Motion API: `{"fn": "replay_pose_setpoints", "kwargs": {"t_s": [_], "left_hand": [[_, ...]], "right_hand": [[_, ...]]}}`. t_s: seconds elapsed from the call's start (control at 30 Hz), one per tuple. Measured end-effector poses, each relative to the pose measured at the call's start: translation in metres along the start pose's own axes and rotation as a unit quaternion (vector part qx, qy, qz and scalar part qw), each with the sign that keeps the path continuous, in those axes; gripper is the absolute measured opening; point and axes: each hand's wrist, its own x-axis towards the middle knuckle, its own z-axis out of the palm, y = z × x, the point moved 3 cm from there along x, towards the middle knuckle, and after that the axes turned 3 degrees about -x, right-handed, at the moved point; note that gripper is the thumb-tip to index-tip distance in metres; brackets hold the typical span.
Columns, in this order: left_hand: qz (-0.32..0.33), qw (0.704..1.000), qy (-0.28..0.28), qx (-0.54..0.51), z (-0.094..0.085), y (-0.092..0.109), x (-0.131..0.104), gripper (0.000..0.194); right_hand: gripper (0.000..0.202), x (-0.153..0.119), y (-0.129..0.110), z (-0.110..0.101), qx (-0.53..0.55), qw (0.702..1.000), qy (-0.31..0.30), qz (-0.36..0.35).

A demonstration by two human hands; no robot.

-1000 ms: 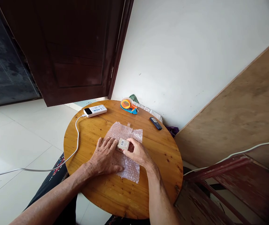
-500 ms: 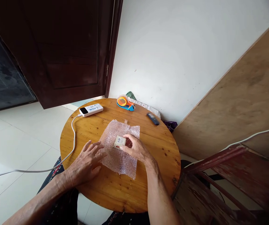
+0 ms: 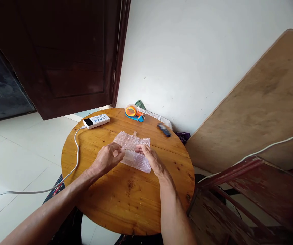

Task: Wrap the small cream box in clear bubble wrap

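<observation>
A sheet of clear bubble wrap (image 3: pixel 142 163) lies in the middle of the round wooden table, its near part folded up over a small box (image 3: pixel 129 156) that shows only faintly as a pale shape through the plastic. At the left side of the fold is my left hand (image 3: pixel 107 157), its fingers curved and its thumb apart from them. My right hand (image 3: pixel 152 159) rests over the right side of the wrap with fingers stretched toward the box. Both hands touch or hover just over the wrap; exact contact at the fingertips is hard to see.
A white power bank (image 3: pixel 96 121) with a white cable (image 3: pixel 78 149) sits at the table's left. Toward the back are an orange and blue tape dispenser (image 3: pixel 134 113) and a blurred dark object (image 3: pixel 164 130). A red wooden chair (image 3: pixel 238 190) stands at the right.
The near part of the bubble wrap has been folded up and away over the box. My right hand has let go of the box, and my left hand has moved forward to the wrap.
</observation>
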Motion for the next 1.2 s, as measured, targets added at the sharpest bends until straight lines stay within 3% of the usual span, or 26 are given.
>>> {"fn": "replay_pose_setpoints", "kwargs": {"t_s": [0.1, 0.2, 0.4, 0.57, 0.8, 0.9, 0.97, 1.07, 1.13, 1.2], "left_hand": [[-0.073, 0.996, -0.016, -0.044, 0.008, -0.003, 0.015, 0.015], [-0.088, 0.993, -0.017, -0.082, 0.014, -0.009, 0.016, 0.018], [-0.068, 0.984, 0.004, -0.167, 0.025, -0.02, 0.017, 0.02], [-0.067, 0.966, -0.005, -0.248, 0.035, -0.025, 0.021, 0.018], [-0.059, 0.974, -0.026, -0.217, 0.035, -0.025, 0.016, 0.015], [-0.053, 0.977, -0.025, -0.206, 0.035, -0.027, 0.016, 0.015], [-0.051, 0.978, -0.022, -0.201, 0.035, -0.027, 0.017, 0.014], [-0.054, 0.979, -0.021, -0.195, 0.036, -0.027, 0.017, 0.013], [-0.057, 0.979, -0.021, -0.195, 0.036, -0.026, 0.017, 0.012], [-0.059, 0.979, -0.022, -0.192, 0.035, -0.024, 0.017, 0.012]], "right_hand": [[0.066, -0.002, 0.003, -0.009, 0.085, 0.996, -0.001, 0.008], [0.06, -0.003, 0.004, -0.009, 0.102, 0.994, -0.001, 0.035], [0.018, 0.002, 0.005, 0.007, 0.032, 0.997, 0.02, 0.06], [0.014, 0.003, 0.005, 0.013, 0.024, 0.997, 0.046, 0.061], [0.016, 0.001, 0.01, 0.013, -0.01, 0.996, 0.028, 0.086], [0.021, 0.002, 0.016, 0.006, -0.054, 0.992, 0.063, 0.094], [0.021, 0.002, 0.014, -0.001, -0.088, 0.985, 0.131, 0.073], [0.014, -0.003, -0.005, -0.007, -0.114, 0.968, 0.224, -0.011], [0.009, -0.008, -0.023, -0.003, -0.135, 0.96, 0.23, -0.088], [0.009, -0.012, -0.039, 0.006, -0.176, 0.955, 0.181, -0.156]]}}
